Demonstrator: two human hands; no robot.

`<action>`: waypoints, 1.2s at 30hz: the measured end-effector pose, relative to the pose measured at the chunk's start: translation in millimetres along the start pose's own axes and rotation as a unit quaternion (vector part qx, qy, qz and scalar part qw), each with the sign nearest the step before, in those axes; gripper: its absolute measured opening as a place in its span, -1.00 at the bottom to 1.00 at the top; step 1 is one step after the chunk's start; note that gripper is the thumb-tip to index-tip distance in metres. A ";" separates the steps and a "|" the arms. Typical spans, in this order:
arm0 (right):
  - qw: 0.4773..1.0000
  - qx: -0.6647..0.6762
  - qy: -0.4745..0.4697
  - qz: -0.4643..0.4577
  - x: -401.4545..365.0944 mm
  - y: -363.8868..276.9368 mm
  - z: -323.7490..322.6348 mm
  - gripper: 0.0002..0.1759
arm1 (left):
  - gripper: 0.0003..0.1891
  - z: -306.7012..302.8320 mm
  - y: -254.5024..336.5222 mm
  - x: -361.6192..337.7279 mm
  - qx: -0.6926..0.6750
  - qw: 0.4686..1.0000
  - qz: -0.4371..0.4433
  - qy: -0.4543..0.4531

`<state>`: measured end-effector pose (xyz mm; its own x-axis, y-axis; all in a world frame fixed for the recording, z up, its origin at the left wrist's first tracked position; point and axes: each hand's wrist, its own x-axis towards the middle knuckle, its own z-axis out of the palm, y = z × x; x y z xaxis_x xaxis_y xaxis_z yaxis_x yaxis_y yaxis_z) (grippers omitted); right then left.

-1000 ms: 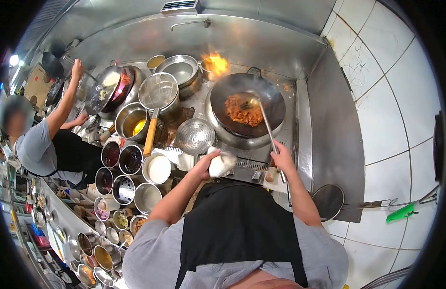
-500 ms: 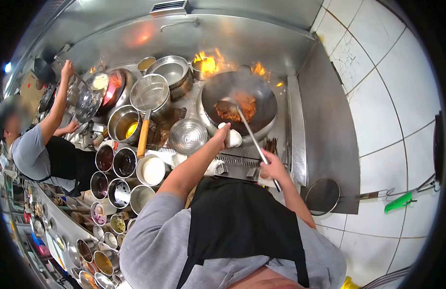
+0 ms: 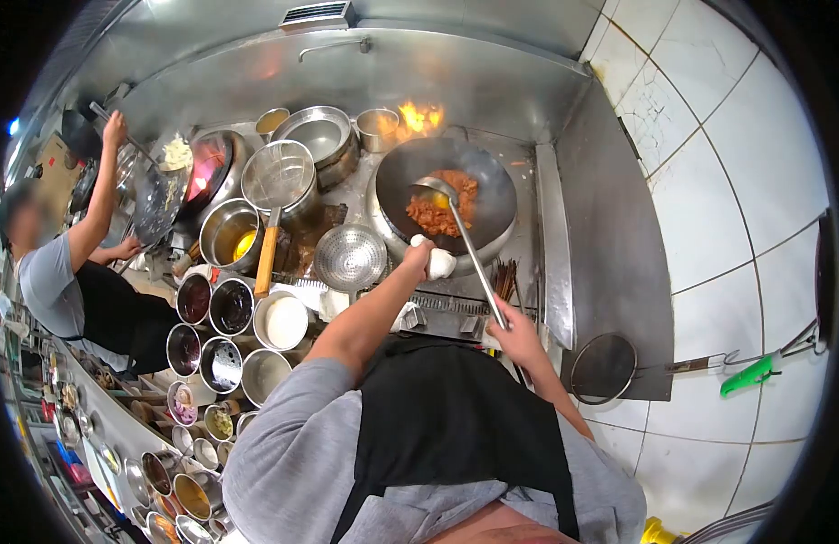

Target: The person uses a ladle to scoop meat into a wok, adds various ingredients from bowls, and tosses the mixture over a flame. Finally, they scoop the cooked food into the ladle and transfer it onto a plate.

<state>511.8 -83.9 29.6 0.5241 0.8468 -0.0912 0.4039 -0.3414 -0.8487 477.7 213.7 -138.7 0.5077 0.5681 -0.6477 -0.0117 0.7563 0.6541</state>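
A dark wok [image 3: 492,177] stands on the burner in front of me, with reddish-brown food [image 3: 428,218] in it. My left hand [image 3: 419,258] is closed round a white cloth [image 3: 441,264] at the wok's near edge. In my right hand [image 3: 516,335] is the long handle of a metal ladle [image 3: 469,240]. The ladle's bowl is over the food, and something yellow shows beside it.
Left of the wok are a perforated strainer [image 3: 350,257], a wood-handled sieve [image 3: 279,172] and several pots. Flames [image 3: 421,117] rise behind the wok. A co-worker [image 3: 75,245] tosses food in another wok at the left. A round sieve [image 3: 604,370] hangs right.
The ladle's bowl has shifted slightly, and yellow now shows by it. Flames at the wok's back right have gone. The co-worker's food is now in the air above their wok.
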 end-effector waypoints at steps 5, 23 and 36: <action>0.948 0.203 -0.157 0.186 -67.5 -68.6 -75.9 -0.29 | -0.65 -10.9 -10.1 -78.7 -0.074 0.996 -0.028 -0.034; 0.987 -0.103 -0.083 0.088 -5.0 -30.7 -37.2 -0.38 | -0.72 1.7 -7.6 -87.2 -0.071 0.995 -0.063 -0.036; 0.987 -0.132 -0.075 0.048 8.2 -34.8 -33.5 -0.34 | -0.73 6.9 -3.2 -95.5 -0.057 0.993 -0.087 -0.049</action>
<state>527.1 -78.8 75.8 0.4611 0.8494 -0.2568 0.5489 -0.5004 -0.6696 435.2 154.8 -76.3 0.5921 0.3958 -0.7020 -0.0107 0.8749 0.4842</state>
